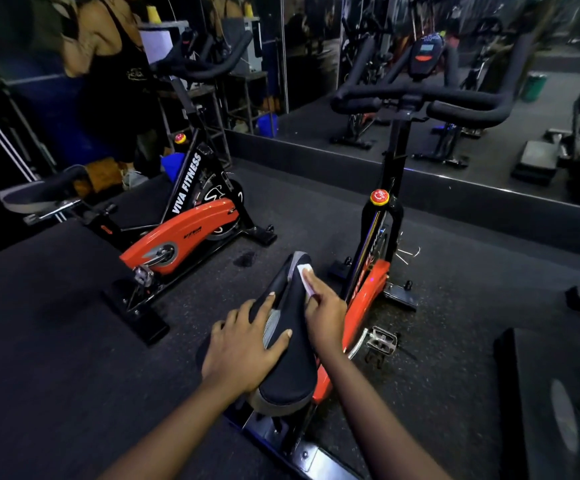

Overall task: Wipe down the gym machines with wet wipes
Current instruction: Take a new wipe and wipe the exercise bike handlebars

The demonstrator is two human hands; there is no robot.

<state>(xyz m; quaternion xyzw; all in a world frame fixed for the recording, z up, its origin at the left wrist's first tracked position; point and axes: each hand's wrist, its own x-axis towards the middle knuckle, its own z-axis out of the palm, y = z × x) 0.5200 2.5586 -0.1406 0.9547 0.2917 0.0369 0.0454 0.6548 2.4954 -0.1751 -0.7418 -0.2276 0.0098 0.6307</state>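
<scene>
The left hand (243,341) lies flat and open on the rear left part of a black saddle (292,362), fingers spread, the thumb reaching across the saddle's middle. The right hand (326,315) holds a white wet wipe (304,276) against the right side of the saddle's narrow nose. Its forefinger stretches along the wipe and its other fingers curl down over the wipe's lower part; the thumb is hidden. The wipe's upper end shows beyond the fingertip, just short of the nose tip.

The saddle belongs to the nearest exercise bike (368,299), black with an orange guard, which points away from the person. A metal pedal (382,341) sticks out to the right of the guard. Higher on the frame sits a red knob with a yellow collar (379,196), and above it are padded black handlebars (420,102) with a small console (427,55).

To the left stands a second bike (184,230) of the same colours, turned side-on, with "VIVA FITNESS" on its frame and its own saddle (46,192) at the far left. Both bikes rest on a dark rubber floor (74,323).

A mirrored wall (489,161) runs behind the bikes and reflects more gym gear. At the back left another person (108,64) in a dark top stands facing away.
</scene>
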